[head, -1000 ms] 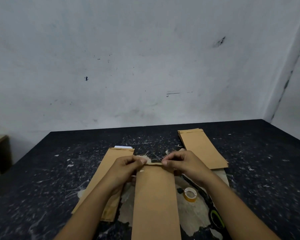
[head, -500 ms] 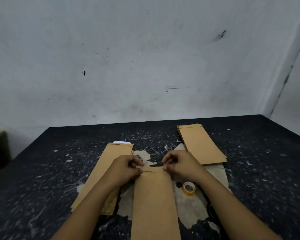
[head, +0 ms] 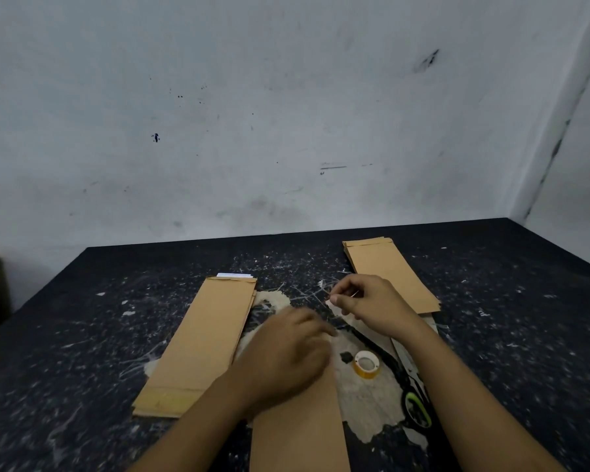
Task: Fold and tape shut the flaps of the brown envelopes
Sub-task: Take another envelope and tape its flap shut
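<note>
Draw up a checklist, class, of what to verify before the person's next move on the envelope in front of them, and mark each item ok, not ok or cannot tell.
1. Envelope lies flat on the table: ok.
2. Left hand rests over the envelope's top end, holding it down: ok.
3. Flap folded down: cannot tell, the left hand covers it.
4. Right hand pinches a small pale strip, lifted clear of the envelope: ok; whether it is tape, cannot tell.
5. Tape roll within reach, right of the envelope: ok.
6. Scissors lying beside the roll: ok.
</note>
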Tool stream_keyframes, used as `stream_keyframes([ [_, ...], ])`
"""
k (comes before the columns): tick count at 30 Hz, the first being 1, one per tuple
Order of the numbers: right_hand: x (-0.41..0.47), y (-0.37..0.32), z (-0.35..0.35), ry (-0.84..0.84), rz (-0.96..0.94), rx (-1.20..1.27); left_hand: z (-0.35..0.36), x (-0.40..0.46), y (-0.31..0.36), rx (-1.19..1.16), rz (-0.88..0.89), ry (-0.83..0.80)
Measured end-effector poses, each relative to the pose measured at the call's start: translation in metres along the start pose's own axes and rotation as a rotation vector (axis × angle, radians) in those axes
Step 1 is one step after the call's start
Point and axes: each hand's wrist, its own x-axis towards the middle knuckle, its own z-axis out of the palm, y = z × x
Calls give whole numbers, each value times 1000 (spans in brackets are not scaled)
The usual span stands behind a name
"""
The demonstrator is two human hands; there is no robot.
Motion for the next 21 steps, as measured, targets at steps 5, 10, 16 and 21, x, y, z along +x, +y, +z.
stream_keyframes([
  [5, 2, 4, -1, -10, 5, -7, 25, 4, 25, 71, 188, -134],
  [10, 1, 4, 1, -30, 3, -13, 37, 7, 19, 54, 212, -33],
  [16, -3, -2, -2, -82, 11, 85, 20, 4, 17, -277, -29, 3],
  [21, -11, -17, -4, -230, 67, 289, -6, 4, -21, -545, -262, 13],
])
